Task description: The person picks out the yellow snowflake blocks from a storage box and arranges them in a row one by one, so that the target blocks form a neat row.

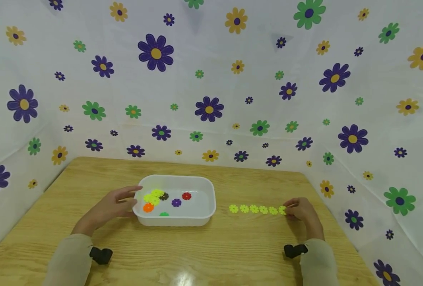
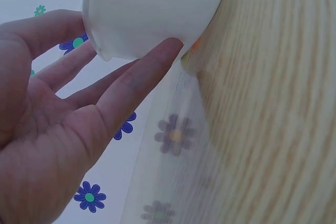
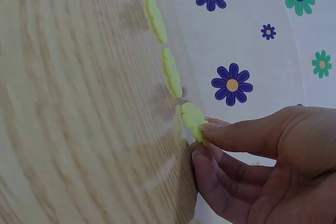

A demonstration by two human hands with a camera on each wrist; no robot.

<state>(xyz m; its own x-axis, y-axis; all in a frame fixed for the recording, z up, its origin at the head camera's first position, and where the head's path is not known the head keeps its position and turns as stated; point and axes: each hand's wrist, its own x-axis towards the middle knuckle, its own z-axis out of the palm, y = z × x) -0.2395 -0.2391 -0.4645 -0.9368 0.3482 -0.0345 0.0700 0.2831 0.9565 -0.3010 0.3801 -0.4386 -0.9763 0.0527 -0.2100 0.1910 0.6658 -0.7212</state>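
My right hand (image 1: 301, 210) pinches a yellow-green flower-shaped disc (image 3: 194, 121) between thumb and fingertips. The disc is tilted against the tabletop at the right end of a row of similar yellow-green discs (image 1: 254, 209). On the left, my left hand (image 1: 113, 206) touches the end of a white plastic tray (image 1: 175, 221), its fingers fairly straight and spread at the rim and wall. Inside the tray lie several yellow-green discs (image 1: 154, 197), an orange disc (image 1: 148, 207), a brown disc (image 1: 164, 196), a purple disc (image 1: 176, 203), a red disc (image 1: 186, 196) and a partly hidden green disc (image 1: 164, 214).
The wooden table (image 1: 197, 254) carries the tray and the row of discs, which runs to the tray's right. A white cloth (image 1: 197, 43) printed with flowers encloses the table's back and sides. Black wrist mounts (image 1: 101, 255) sit at both sleeves.
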